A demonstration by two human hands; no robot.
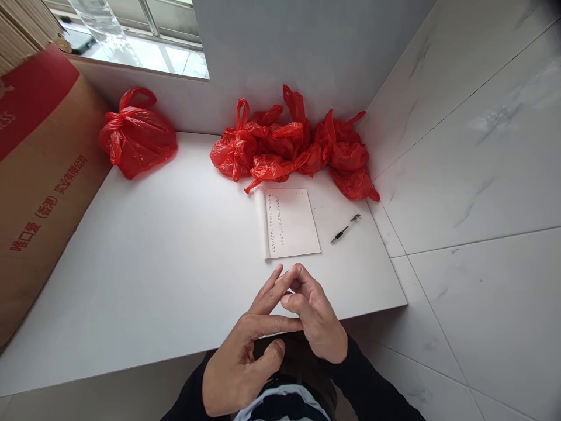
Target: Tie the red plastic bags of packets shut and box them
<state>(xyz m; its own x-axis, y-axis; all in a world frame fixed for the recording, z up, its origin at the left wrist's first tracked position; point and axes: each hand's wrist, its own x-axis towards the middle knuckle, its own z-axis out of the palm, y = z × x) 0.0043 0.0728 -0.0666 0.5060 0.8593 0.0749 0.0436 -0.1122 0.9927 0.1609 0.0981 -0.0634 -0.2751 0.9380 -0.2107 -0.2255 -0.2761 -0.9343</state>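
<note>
At the far left stands a large cardboard box (pixel 56 193) with a red band along its top and red printed characters on its side. Beyond it, a clear bottle (pixel 99 23) stands by the window on a bright sill (pixel 170 63). Just right of the box, a red plastic bag (pixel 144 140), knotted at the top, sits at the back of the white table (pixel 144 251).

Further right, the person's left hand (pixel 234 362) is held over the near edge of the table, coming out of a dark sleeve. Its fingers are spread and point towards the right hand, with the thumb apart from them. Behind it, against the back wall (pixel 289 58), a row of knotted red bags (pixel 280 140) is bunched together.

In front of these bags lies an open notebook (pixel 293 225), just beyond the fingertips, with small writing in two columns on the left part of its page. The right hand (pixel 319 318) has its fingers bent and meets the fingers of the left; whether it pinches one or only touches it, one cannot tell.

To the right of the notebook, a pen (pixel 345 229) lies slantwise on the table, and a marble-patterned tiled wall (pixel 477 181) closes off the right side.
</note>
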